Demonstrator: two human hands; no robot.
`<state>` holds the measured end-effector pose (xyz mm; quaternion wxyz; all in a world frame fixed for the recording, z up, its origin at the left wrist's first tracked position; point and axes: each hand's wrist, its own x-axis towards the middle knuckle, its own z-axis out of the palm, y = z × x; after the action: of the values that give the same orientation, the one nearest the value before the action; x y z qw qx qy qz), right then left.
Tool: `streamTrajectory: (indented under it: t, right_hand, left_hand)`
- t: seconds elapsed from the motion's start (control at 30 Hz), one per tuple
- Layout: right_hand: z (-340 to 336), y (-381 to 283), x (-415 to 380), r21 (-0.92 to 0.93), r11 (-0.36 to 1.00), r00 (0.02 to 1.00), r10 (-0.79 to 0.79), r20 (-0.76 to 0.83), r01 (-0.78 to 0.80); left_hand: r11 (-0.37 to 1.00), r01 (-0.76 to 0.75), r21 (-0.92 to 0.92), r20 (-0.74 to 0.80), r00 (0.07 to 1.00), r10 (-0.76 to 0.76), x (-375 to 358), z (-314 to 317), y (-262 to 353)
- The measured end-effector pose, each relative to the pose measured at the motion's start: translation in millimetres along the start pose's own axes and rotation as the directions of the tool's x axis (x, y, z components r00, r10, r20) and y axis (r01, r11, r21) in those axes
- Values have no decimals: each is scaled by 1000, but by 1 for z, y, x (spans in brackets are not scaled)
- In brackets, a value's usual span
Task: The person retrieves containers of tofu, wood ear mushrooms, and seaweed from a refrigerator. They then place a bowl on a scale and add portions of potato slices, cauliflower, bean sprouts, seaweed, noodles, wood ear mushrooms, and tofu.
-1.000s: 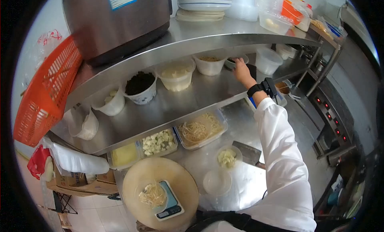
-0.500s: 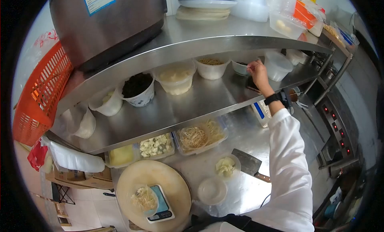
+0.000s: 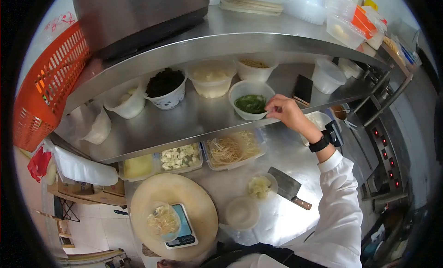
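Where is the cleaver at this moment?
In the head view, the cleaver lies right of centre on the steel counter, directly to the right of the small bowl with pale vegetable pieces.

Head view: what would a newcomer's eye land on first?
Probably the bright orange slatted plastic basket at the far left. Next, the translucent white bowl of green leaves at the steel shelf's front edge, its rim pinched by the bare right hand. Then the wide-bladed, wooden-handled cleaver on the counter below.

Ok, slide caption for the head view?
Right hand gripping a round white plastic bowl of leafy greens near the edge of a grey steel shelf.
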<state>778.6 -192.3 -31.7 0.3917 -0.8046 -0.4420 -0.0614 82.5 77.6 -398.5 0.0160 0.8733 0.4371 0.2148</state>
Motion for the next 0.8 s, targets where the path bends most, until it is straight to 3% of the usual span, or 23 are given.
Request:
streamTrajectory:
  t: [0.03,0.07,0.1,0.17,0.2,0.23,0.27,0.3,0.33,0.37,0.4,0.5,0.53,0.57,0.6,0.67,0.73,0.8]
  right_hand:
    - [0,-10,7,16,1000,995,-18,103,17]
    - [-4,-11,17,-95,993,989,-57,137,71]
    - [-5,-10,32,-92,993,988,-63,141,76]
    - [-4,-7,60,-143,988,963,97,250,-62]
    - [10,13,70,-138,990,962,72,264,-36]
    - [28,31,76,-135,990,961,74,265,-39]
    - [45,46,81,-257,959,947,-36,319,123]
    - [55,46,87,-364,887,913,-133,387,284]
    - [59,46,92,-362,888,912,-133,388,283]
    - [61,37,97,-381,902,885,-2,466,202]
    - [63,32,101,-407,905,834,127,537,124]
    - [67,52,107,-442,869,856,43,516,223]
    - [62,53,108,-442,869,855,43,517,223]
    - [51,41,108,-348,937,876,180,447,-14]
    - [42,34,109,-230,941,860,324,394,-249]
    - [27,32,113,-180,955,865,290,409,-235]
    - [18,33,112,-15,961,884,259,388,-275]
    - [11,22,111,-81,961,895,275,351,-263]
  left_hand:
    - [998,-16,61,-7,1000,16,0,1,0]
    - [992,-32,121,-13,999,34,1,2,1]
    - [992,-25,123,-14,1000,27,0,5,2]
    - [989,34,-145,-83,995,-47,-4,6,3]
    - [989,34,-142,-81,996,-46,-4,4,4]
    - [980,130,-150,9,991,-130,3,-6,15]
    - [963,224,-150,97,973,-211,8,-12,22]
    - [964,223,-147,98,973,-211,7,-9,17]
    - [937,252,-241,60,968,-244,3,-4,15]
    - [901,275,-335,27,959,-283,2,-3,14]
    - [901,280,-331,30,958,-287,-1,-5,13]
    - [928,263,-265,65,965,-255,6,-17,27]
    - [966,176,-187,44,984,-171,13,-25,37]
    - [990,86,-107,30,996,-84,17,-29,42]
    - [990,89,-109,31,996,-87,15,-27,38]
    - [918,346,-195,183,932,-313,9,-21,29]
    - [919,369,-137,181,922,-343,24,-40,51]
    - [917,391,-83,174,911,-373,31,-47,64]
